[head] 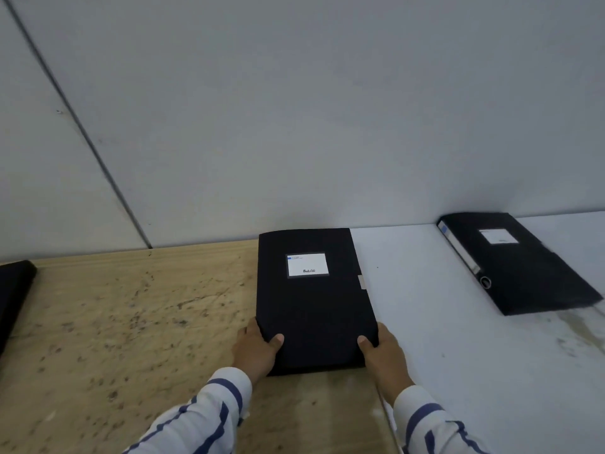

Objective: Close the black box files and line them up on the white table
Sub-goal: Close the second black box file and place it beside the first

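A grey panelled wall rises behind. A stained wooden surface (left) adjoins the white table.

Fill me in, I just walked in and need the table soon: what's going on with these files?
A person grips a closed black box file at its near corners with left hand and right hand. It straddles the wooden surface and the white table. A second file already lies there.
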Available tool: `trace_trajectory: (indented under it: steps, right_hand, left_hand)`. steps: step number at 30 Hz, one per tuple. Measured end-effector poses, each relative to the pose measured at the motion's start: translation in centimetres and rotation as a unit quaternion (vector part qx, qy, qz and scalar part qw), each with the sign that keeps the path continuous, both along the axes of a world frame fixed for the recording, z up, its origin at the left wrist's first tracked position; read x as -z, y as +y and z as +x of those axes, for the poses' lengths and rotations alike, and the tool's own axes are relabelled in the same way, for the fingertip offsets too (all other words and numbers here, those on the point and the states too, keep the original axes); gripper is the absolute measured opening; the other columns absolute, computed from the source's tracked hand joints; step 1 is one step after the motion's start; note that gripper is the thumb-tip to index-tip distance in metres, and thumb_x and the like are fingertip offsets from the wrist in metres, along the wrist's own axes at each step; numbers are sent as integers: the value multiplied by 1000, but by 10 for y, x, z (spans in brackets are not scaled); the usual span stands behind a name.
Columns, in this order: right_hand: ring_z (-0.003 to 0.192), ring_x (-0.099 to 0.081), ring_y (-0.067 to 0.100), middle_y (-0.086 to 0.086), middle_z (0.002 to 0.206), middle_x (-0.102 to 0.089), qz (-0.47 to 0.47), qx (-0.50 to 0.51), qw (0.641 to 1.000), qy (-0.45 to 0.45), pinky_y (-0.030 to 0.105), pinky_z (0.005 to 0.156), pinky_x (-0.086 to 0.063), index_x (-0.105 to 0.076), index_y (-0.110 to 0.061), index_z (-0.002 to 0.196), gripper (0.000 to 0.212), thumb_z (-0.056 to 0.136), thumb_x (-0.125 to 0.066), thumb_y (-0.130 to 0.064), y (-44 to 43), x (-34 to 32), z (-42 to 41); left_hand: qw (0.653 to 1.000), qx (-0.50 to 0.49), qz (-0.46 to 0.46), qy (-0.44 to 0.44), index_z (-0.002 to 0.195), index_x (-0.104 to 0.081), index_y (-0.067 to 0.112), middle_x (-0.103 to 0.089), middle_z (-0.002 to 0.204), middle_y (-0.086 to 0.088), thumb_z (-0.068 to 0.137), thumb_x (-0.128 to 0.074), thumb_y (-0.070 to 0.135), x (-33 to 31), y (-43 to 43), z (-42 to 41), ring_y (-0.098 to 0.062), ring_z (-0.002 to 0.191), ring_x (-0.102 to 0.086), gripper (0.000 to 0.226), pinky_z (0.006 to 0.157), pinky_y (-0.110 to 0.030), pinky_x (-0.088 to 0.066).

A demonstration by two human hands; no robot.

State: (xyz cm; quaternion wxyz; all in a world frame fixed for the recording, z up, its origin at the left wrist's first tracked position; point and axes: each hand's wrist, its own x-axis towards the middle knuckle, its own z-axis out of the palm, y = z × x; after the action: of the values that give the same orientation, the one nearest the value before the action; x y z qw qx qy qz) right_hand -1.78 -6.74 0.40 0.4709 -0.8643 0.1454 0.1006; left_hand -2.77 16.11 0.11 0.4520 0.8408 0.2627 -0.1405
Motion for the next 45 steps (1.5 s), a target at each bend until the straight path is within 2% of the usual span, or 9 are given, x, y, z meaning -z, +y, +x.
trace_trajectory:
  steps: [3, 9, 16, 18, 20, 23, 29, 33, 45]
  right_hand:
    - [98, -57, 28, 8, 111, -61, -14, -2, 1000, -3, 43, 91, -49, -52, -17, 115, 24, 91, -53, -23, -47, 0, 24]
    - [97, -57, 26, 6, 111, -62, 11, 6, 1000, 6, 37, 89, -48, -52, -17, 117, 25, 92, -53, -20, -127, -3, 59]
    - [103, -56, 28, 6, 114, -61, 23, 43, 999, 15, 43, 95, -48, -52, -18, 118, 27, 91, -53, -21, -190, 1, 100]
    - [102, -57, 28, 7, 114, -61, 26, 47, 998, 17, 44, 96, -48, -52, -18, 119, 28, 91, -53, -20, -201, 3, 107]
    - [103, -56, 28, 7, 116, -61, 28, 46, 998, 22, 44, 96, -48, -51, -17, 121, 30, 91, -53, -20, -208, 6, 113]
    - [106, -55, 30, 7, 118, -59, 28, 52, 998, 22, 45, 98, -47, -50, -17, 122, 31, 92, -52, -20, -214, 8, 121]
    - [112, -52, 34, 9, 122, -58, 16, 71, 997, 28, 51, 100, -45, -49, -19, 123, 32, 91, -52, -23, -231, 13, 137]
    - [118, -50, 35, 10, 128, -55, -1, 77, 996, 36, 53, 101, -45, -45, -18, 129, 40, 90, -53, -25, -236, 21, 144]
    - [122, -47, 38, 18, 134, -47, -76, 98, 991, 46, 52, 102, -44, -34, -12, 139, 51, 92, -53, -23, -230, 24, 149]
  left_hand:
    - [1000, -1, 0, 9, 141, -38, 19, -46, 137, -10, 88, -60, 40, 1, -45, 20, -33, 123, -50, 61, 105, -46, -42]
    - [1000, -8, -11, 9, 138, -41, 17, -47, 133, -12, 87, -61, 39, -1, -127, 56, -34, 121, -51, 59, 105, -46, -42]
    - [1000, -17, -24, -5, 140, -40, 17, -46, 133, -12, 88, -61, 37, -1, -196, 98, -33, 121, -51, 60, 106, -47, -43]
    - [1000, -15, -9, -6, 142, -38, 16, -45, 134, -12, 89, -60, 36, -2, -211, 105, -33, 122, -50, 60, 106, -44, -42]
    - [1000, -10, 22, -1, 141, -37, 15, -46, 136, -11, 90, -59, 36, -3, -219, 109, -33, 123, -49, 59, 105, -41, -40]
    - [998, 4, 56, -3, 137, -42, 16, -50, 134, -11, 88, -58, 43, -1, -224, 115, -34, 121, -51, 59, 106, -45, -42]
    - [999, 6, 46, 6, 141, -38, 14, -46, 137, -13, 88, -58, 45, 3, -243, 128, -35, 125, -48, 65, 107, -48, -42]
    - [999, 4, 45, 9, 142, -36, 15, -45, 138, -13, 88, -58, 46, 5, -251, 134, -36, 126, -47, 66, 107, -49, -42]
    - [999, 13, 42, 1, 141, -36, 15, -45, 138, -11, 89, -58, 46, 5, -256, 136, -34, 125, -49, 65, 106, -46, -45]
